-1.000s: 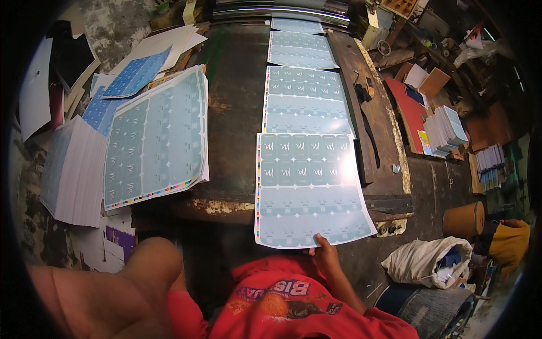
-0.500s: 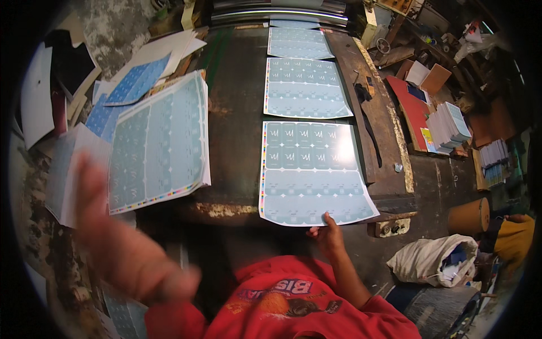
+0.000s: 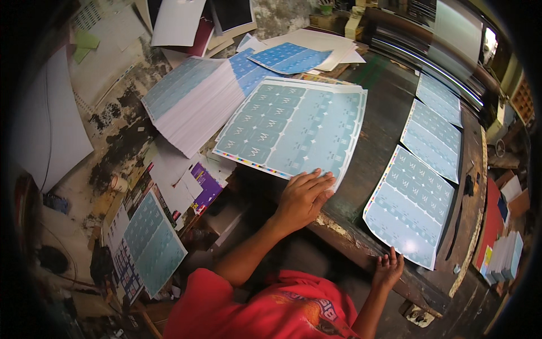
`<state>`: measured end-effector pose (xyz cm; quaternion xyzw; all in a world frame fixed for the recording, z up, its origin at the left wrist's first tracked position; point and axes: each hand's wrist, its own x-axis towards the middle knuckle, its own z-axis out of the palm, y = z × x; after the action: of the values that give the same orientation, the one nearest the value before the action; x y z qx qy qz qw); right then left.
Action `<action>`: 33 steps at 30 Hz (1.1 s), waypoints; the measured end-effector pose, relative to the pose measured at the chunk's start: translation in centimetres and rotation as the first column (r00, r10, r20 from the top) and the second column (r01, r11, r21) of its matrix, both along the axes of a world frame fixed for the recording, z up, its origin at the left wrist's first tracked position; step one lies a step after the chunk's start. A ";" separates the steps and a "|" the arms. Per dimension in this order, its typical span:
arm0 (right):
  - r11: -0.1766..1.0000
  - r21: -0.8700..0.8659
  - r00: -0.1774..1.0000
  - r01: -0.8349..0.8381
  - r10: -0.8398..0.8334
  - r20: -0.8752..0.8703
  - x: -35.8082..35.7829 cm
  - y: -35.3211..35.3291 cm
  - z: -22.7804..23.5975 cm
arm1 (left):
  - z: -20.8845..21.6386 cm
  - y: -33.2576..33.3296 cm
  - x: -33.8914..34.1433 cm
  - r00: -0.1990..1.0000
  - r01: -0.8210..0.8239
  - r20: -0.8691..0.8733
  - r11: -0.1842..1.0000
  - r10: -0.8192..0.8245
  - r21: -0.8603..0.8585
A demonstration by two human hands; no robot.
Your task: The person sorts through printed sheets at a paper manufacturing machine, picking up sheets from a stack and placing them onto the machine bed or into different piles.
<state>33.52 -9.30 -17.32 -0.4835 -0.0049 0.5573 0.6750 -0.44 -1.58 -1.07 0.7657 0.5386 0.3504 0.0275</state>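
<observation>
Two hands: both of the person's own, coming up from the lower edge of the frame, each at a printed sheet on the dark worktable (image 3: 389,130).
Left hand (image 3: 302,198): lies palm down, fingers (image 3: 314,179) flat and close together, on the near corner of the top sheet (image 3: 293,127) of a pile at the centre of the frame; whether it pinches the edge cannot be told.
Top sheet: pale teal, printed with rows of small white marks, a strip of colour patches along its lower left edge; it lies flat, tilted, on the pile just left of centre.
Right hand (image 3: 388,268): at the lower right, fingers slightly spread and curled at the table's near edge, fingertips touching the near edge of the nearest loose sheet (image 3: 411,212).
Nearest loose sheet: same teal print, lying flat on the table at the right, its near corner reaching the worn table edge.
Further sheets (image 3: 437,127): two more of the same kind beyond it, laid in a row toward the upper right, edges close or slightly overlapping.
Tall stack (image 3: 189,107): thick white-edged pile of printed sheets at the upper left, just beside the pile under the left hand.
Lower left: one more teal sheet (image 3: 152,246) standing tilted among paper scraps.
Right rim: small stack of cards (image 3: 502,257), well apart from the hands.
</observation>
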 end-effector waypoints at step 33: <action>0.781 0.328 0.845 -0.532 0.515 0.144 -1.7 -0.2 11.2 | 1.2 2.0 1.3 0.288 -0.080 0.950 0.991 0.124 -0.105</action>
<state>31.84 -9.49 -6.15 -0.3458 -0.2551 0.7007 0.5695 0.85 0.44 0.17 0.3716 0.4709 0.7271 0.3338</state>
